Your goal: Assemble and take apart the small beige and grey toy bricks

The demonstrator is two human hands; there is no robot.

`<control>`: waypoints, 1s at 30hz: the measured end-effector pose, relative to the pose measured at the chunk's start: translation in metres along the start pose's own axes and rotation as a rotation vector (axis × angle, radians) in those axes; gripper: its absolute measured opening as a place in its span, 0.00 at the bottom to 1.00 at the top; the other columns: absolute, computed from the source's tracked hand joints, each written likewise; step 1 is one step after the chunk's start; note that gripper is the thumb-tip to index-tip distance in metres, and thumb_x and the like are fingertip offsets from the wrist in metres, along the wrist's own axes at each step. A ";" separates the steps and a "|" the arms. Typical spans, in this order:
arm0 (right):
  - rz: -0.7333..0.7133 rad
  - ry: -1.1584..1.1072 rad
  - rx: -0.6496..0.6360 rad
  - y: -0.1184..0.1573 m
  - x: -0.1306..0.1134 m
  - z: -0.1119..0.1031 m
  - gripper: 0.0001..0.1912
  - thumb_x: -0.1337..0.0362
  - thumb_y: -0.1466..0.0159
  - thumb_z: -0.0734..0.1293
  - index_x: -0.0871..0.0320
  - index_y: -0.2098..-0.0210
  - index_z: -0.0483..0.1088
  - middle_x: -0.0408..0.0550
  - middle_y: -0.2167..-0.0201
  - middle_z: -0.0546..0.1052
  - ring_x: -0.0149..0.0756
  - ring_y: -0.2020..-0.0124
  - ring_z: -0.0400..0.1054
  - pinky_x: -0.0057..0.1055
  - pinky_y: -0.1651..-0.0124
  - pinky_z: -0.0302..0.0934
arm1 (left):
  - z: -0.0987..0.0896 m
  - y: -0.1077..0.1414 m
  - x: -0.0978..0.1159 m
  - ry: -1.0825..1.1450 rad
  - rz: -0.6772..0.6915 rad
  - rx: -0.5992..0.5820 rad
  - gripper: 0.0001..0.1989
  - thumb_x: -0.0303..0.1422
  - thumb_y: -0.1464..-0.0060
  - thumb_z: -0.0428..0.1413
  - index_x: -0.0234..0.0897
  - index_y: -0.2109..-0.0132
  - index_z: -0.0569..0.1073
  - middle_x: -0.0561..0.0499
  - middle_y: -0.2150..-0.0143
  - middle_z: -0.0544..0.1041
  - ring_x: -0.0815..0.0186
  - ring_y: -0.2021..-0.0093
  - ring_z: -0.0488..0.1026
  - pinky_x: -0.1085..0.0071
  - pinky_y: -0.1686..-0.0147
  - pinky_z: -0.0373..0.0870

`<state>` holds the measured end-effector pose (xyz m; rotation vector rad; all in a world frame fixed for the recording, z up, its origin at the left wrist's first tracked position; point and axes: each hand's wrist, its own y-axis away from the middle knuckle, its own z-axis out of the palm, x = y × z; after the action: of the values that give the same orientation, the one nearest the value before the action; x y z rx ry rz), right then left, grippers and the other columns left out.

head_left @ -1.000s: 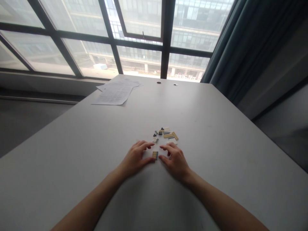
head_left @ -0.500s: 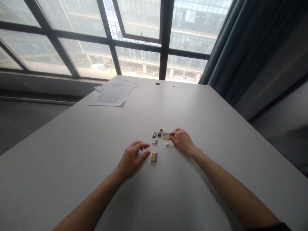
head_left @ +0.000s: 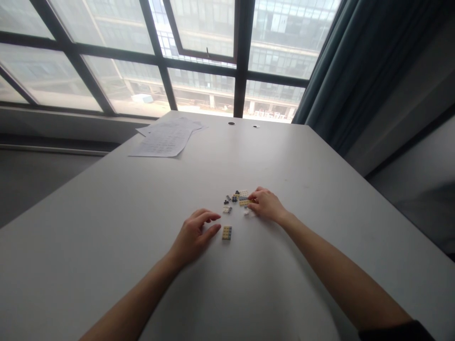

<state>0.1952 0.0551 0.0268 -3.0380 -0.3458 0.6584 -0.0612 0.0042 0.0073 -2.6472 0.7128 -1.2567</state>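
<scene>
Your forearms come in from the bottom edge onto the table (head_left: 106, 227); a dark sleeve (head_left: 398, 331) shows on the right one at the lower right corner.

Your left hand (head_left: 194, 234) rests on the table, fingers loosely curled and apart, holding nothing. Thumb and forefinger tips point at the small block (head_left: 227, 232), which sits just beside them, not touching as far as I can see. The block is tan and blue-grey studded plates, lying flat, clear of the rest of the parts.

Your right hand (head_left: 266, 204) is further out, knuckles up, fingertips bunched together at the right edge of the brick pile (head_left: 237, 199). They look pressed onto a tan plate (head_left: 244, 202) there, but I can't tell if it's actually pinched or just touched: the pieces are too small. A white piece (head_left: 247, 212) lies just under that hand, on the near side.

The pile is a loose scatter: tan plates on the right, a few dark small bits (head_left: 227, 201) on the left, all flat on the table. It sits beyond the block, between your two hands' reach lines, nearer the right hand.

Further back, left of centre, a stack of printed sheets (head_left: 163, 139) lies near the far table edge. Two small round holes (head_left: 232, 123) are in the tabletop close to that edge.

Behind the table: a big window (head_left: 199, 52) with dark frames, buildings outside. A dark curtain (head_left: 355, 61) hangs on the right.
</scene>
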 end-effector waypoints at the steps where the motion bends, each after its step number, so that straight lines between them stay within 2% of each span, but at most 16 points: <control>1: 0.000 0.000 0.001 0.000 0.000 0.001 0.08 0.65 0.42 0.69 0.56 0.63 0.77 0.49 0.60 0.74 0.36 0.61 0.69 0.30 0.56 0.59 | 0.000 0.000 0.000 -0.002 -0.002 0.000 0.11 0.38 0.43 0.53 0.38 0.58 0.74 0.48 0.60 0.74 0.64 0.61 0.71 0.68 0.60 0.69; 8: 0.012 -0.039 -0.010 -0.005 0.001 0.003 0.05 0.68 0.45 0.69 0.58 0.67 0.75 0.47 0.63 0.73 0.33 0.66 0.67 0.28 0.59 0.59 | -0.001 0.000 0.000 -0.013 0.007 0.003 0.11 0.39 0.43 0.53 0.38 0.58 0.75 0.47 0.60 0.74 0.64 0.61 0.71 0.67 0.61 0.70; 14: 0.022 -0.127 0.033 -0.008 0.001 0.005 0.03 0.70 0.48 0.69 0.58 0.73 0.73 0.44 0.70 0.73 0.32 0.70 0.65 0.27 0.64 0.57 | 0.000 0.000 -0.002 -0.026 0.019 0.001 0.11 0.39 0.43 0.53 0.38 0.58 0.74 0.48 0.60 0.74 0.64 0.62 0.71 0.67 0.61 0.70; 19: 0.064 -0.270 0.109 0.007 -0.004 0.002 0.00 0.68 0.46 0.68 0.58 0.73 0.72 0.42 0.76 0.73 0.30 0.74 0.64 0.27 0.67 0.57 | 0.001 0.000 -0.004 -0.064 0.066 0.007 0.11 0.38 0.42 0.52 0.38 0.57 0.74 0.47 0.59 0.74 0.63 0.59 0.71 0.66 0.59 0.70; 21: 0.087 -0.335 0.139 0.020 -0.006 0.001 0.03 0.65 0.45 0.68 0.59 0.71 0.72 0.42 0.76 0.74 0.29 0.74 0.64 0.26 0.69 0.58 | 0.002 0.001 -0.005 -0.110 0.125 0.029 0.11 0.38 0.42 0.52 0.39 0.56 0.74 0.46 0.58 0.74 0.62 0.57 0.71 0.64 0.56 0.69; 23: 0.116 -0.502 0.159 0.036 -0.010 0.001 0.07 0.62 0.45 0.68 0.60 0.69 0.72 0.43 0.75 0.74 0.29 0.74 0.65 0.26 0.69 0.59 | 0.003 0.002 -0.004 -0.164 0.200 0.057 0.10 0.36 0.42 0.53 0.39 0.56 0.73 0.46 0.58 0.75 0.61 0.56 0.70 0.63 0.54 0.68; 26: 0.209 -1.002 0.165 0.063 -0.018 0.004 0.13 0.60 0.50 0.72 0.60 0.68 0.72 0.44 0.74 0.75 0.31 0.72 0.67 0.28 0.68 0.61 | 0.005 0.003 0.004 -0.245 0.305 0.097 0.10 0.35 0.43 0.54 0.39 0.55 0.73 0.46 0.59 0.75 0.61 0.57 0.70 0.62 0.54 0.68; 30: 0.335 -1.241 0.134 0.090 -0.031 0.008 0.13 0.61 0.51 0.73 0.60 0.66 0.74 0.44 0.73 0.76 0.31 0.73 0.65 0.29 0.68 0.58 | 0.011 -0.004 0.030 -0.308 0.377 0.132 0.15 0.37 0.45 0.57 0.40 0.52 0.71 0.45 0.56 0.74 0.59 0.55 0.68 0.61 0.53 0.66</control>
<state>0.1837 -0.0398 0.0264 -2.1488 0.2318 2.3631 -0.0354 -0.0070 0.0222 -2.3736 0.9764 -0.7495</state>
